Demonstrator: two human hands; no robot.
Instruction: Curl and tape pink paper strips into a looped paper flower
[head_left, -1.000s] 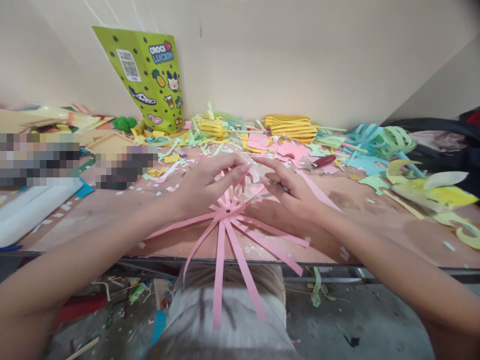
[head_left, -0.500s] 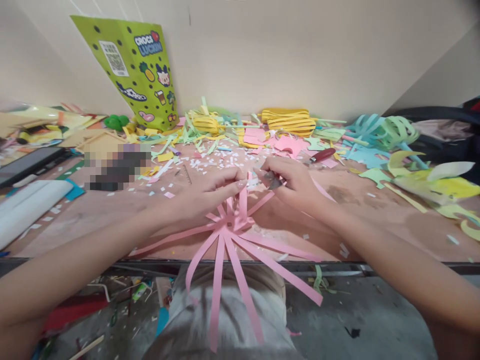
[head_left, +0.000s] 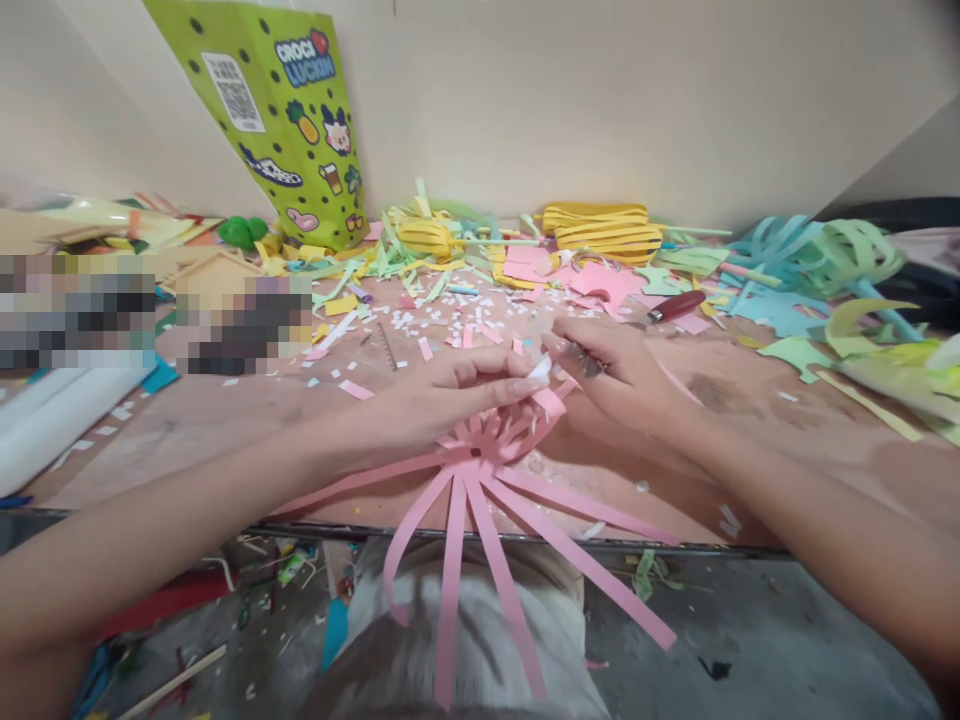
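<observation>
A fan of long pink paper strips (head_left: 480,500) spreads from one joined centre near the table's front edge, with several strips hanging over the edge toward my lap. My left hand (head_left: 442,395) rests on the centre, fingers curled, pinching folded strip ends and a small white scrap. My right hand (head_left: 611,370) meets it from the right, fingers closed on a small dark object and the same strip ends.
The wooden table (head_left: 787,440) is littered with paper scraps. A green printed bag (head_left: 277,110) leans on the back wall. Yellow strips (head_left: 600,230), teal and green cut-outs (head_left: 817,260), a red lighter-like object (head_left: 675,305) and a white roll (head_left: 60,415) lie around.
Both hands moved lower, closer to the strips' centre. The upright strip ends were bent down and folded over between my fingertips. The view shifted slightly.
</observation>
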